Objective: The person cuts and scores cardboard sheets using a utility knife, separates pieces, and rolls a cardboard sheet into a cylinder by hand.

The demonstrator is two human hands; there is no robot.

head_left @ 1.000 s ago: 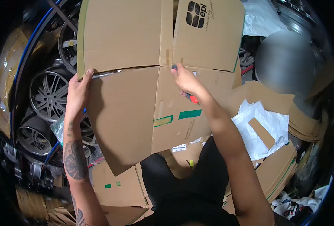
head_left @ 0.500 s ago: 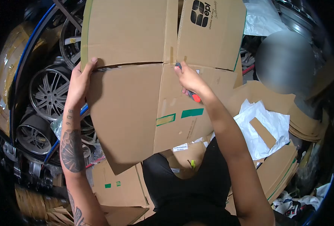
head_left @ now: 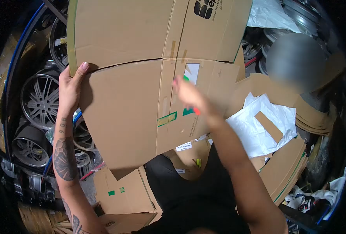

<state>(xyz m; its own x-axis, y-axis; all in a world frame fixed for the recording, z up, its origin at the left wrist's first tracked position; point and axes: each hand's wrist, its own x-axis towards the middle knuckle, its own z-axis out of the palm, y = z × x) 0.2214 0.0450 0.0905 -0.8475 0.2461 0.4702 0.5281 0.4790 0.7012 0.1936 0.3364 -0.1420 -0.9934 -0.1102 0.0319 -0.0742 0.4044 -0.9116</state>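
A large flattened cardboard box (head_left: 122,105) fills the middle of the view, with dark slits between its flaps and pieces of green tape (head_left: 167,119) on its lower right panel. At its left edge, my left hand (head_left: 70,87) is closed on the cardboard, thumb on top. My right hand (head_left: 190,95), smeared by motion, is over the right panel next to a seam. It is wrapped around a utility knife (head_left: 196,111), whose red handle end shows below the fist. The blade is hidden. A white label (head_left: 192,72) on the panel is partly behind this hand.
Alloy wheels (head_left: 44,101) are stacked at the left behind a blue-edged bar. On the right lie white wrapping sheets (head_left: 255,136) with a cardboard strip on them, and stacked cardboard (head_left: 284,175). More cardboard (head_left: 122,195) lies by my legs. Metal rims (head_left: 303,15) stand at the upper right.
My right hand has moved down along the seam with the knife, uncovering the label. The box and my left hand have shifted left, and the gap between the upper flaps has narrowed.
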